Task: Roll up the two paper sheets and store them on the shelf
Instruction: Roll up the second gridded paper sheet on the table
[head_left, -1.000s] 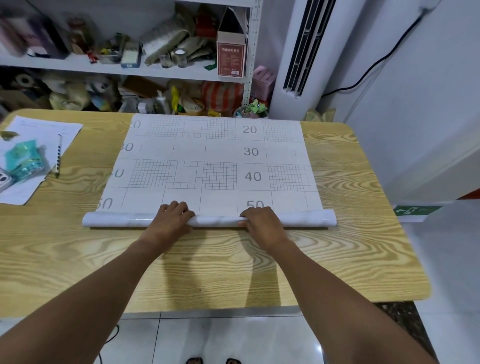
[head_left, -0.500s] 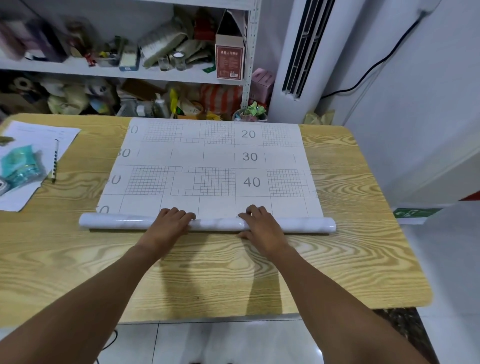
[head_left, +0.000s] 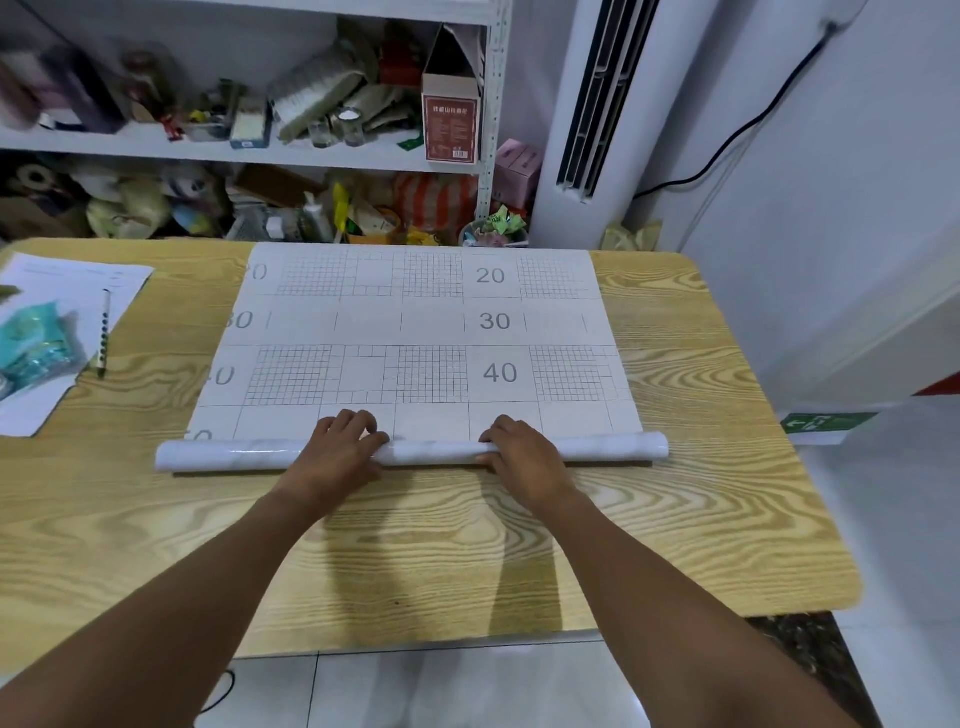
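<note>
Both hands on half-rolled paper sheet (head_left: 426, 332)
Left hand (head_left: 337, 452), right hand (head_left: 524, 454): fingers curled over roll, palms down, flat sheet beyond on table (head_left: 727, 467)

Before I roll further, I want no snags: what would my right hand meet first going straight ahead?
Likely nothing: ahead of the right hand lies only the flat gridded sheet, up to the table's far edge.

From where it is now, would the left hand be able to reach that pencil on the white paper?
Probably yes. The left hand rests on the paper roll, and only bare table lies between it and the pencil. It would have to let go of the roll first.
</note>
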